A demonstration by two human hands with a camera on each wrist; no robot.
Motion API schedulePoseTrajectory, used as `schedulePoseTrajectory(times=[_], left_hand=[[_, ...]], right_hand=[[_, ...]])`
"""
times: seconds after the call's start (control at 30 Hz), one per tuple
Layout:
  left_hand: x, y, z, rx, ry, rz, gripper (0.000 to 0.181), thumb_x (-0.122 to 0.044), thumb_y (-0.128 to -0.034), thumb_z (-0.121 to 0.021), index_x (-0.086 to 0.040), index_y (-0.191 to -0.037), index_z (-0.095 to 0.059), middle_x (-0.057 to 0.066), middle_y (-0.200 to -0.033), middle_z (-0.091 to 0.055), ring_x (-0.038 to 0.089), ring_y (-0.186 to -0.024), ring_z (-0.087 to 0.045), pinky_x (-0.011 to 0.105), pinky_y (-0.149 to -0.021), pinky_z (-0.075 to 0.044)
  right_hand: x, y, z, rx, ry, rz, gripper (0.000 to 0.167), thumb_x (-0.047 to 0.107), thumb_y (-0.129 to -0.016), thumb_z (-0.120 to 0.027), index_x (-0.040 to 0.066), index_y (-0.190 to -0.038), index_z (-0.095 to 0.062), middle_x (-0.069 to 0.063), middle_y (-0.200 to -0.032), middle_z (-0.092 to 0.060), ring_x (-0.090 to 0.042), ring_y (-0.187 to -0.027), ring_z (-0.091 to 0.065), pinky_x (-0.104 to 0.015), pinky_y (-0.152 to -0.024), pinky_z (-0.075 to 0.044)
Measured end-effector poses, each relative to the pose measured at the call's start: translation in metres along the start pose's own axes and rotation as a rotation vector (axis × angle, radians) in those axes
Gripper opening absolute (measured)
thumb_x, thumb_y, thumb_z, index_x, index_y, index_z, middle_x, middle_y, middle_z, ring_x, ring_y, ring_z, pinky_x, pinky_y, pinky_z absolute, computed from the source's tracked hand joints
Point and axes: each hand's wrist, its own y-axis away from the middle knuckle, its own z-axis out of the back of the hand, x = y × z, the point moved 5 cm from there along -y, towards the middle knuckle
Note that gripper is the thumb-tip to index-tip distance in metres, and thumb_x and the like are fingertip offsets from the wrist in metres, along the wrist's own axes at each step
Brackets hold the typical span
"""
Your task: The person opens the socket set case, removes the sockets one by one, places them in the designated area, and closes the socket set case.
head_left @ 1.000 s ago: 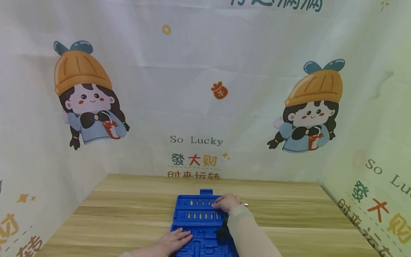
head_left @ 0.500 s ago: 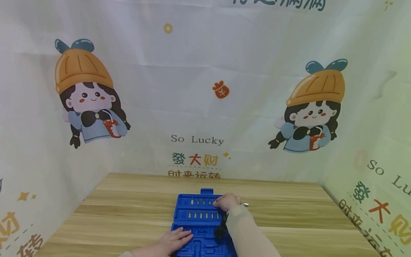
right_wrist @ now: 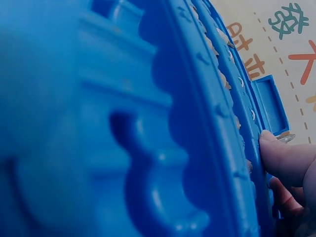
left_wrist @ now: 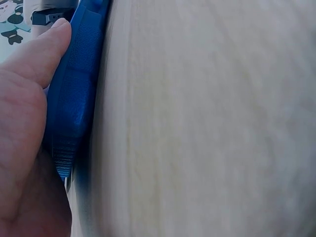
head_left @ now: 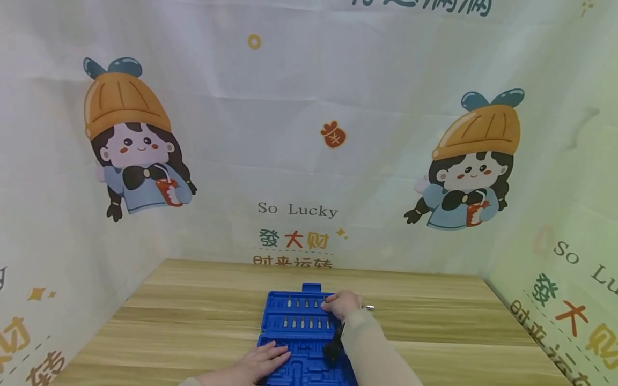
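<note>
An open blue plastic tool case lies on the table, with several metal screwdriver bits standing in two rows in its far half. At the far right corner, my right hand works at the end of the top row. In the right wrist view its thumb and forefinger come together, with a slim metal bit showing beside the thumb; most of this bit is hidden. My left hand rests flat on the near half's left edge, its fingers spread. The left wrist view shows its thumb along the case side.
A small shiny metal piece shows just right of my right hand; I cannot tell whether it is held or lies on the table. Wooden tabletop surrounds the case. A printed cloth hangs behind and at both sides.
Both hands stay nearly in place on the case. The whole head view shifts very slightly, and a little more of the shiny piece shows right of my right hand.
</note>
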Motion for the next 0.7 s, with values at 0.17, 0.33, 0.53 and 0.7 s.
schedulePoseTrajectory(times=[0.17,0.33,0.53,0.7], left_hand=[[0.0002,0.0002,-0.0001,0.005,0.015,0.008,0.070,-0.048,-0.0959,-0.050,-0.006,-0.150,-0.033,0.013,-0.151,-0.036,0.035,-0.141,-0.026,0.053,-0.109,-0.027],[0.0000,0.0000,-0.0015,-0.003,-0.020,-0.024,0.070,-0.048,-0.0972,-0.048,-0.003,-0.149,-0.035,0.015,-0.150,-0.037,0.036,-0.140,-0.029,0.053,-0.108,-0.029],[0.0000,0.0008,0.0002,-0.009,-0.014,-0.016,0.066,-0.045,-0.0989,-0.046,-0.003,-0.149,-0.034,0.014,-0.151,-0.036,0.038,-0.140,-0.027,0.057,-0.107,-0.028],[0.0065,-0.0006,-0.0039,-0.022,0.004,-0.033,0.064,-0.043,-0.0997,-0.047,-0.006,-0.150,-0.033,0.014,-0.152,-0.035,0.037,-0.141,-0.025,0.056,-0.108,-0.027]], right_hand=[[0.0014,0.0034,0.0008,-0.019,0.061,0.014,0.008,0.015,-0.079,-0.079,0.010,-0.083,-0.075,-0.024,-0.115,-0.048,-0.050,-0.123,-0.028,-0.064,-0.105,-0.017],[0.0000,0.0043,0.0006,-0.024,0.042,0.009,0.007,0.015,-0.082,-0.078,0.009,-0.082,-0.074,-0.026,-0.117,-0.047,-0.054,-0.125,-0.023,-0.066,-0.105,-0.015],[0.0021,0.0016,0.0016,0.009,-0.143,0.057,0.017,0.012,-0.085,-0.074,-0.003,-0.092,-0.071,-0.027,-0.108,-0.056,-0.044,-0.113,-0.042,-0.050,-0.093,-0.044],[0.0006,-0.0018,0.0056,0.064,-0.230,0.104,0.026,0.011,-0.089,-0.069,-0.009,-0.105,-0.067,-0.021,-0.109,-0.065,-0.037,-0.108,-0.055,-0.051,-0.093,-0.045]])
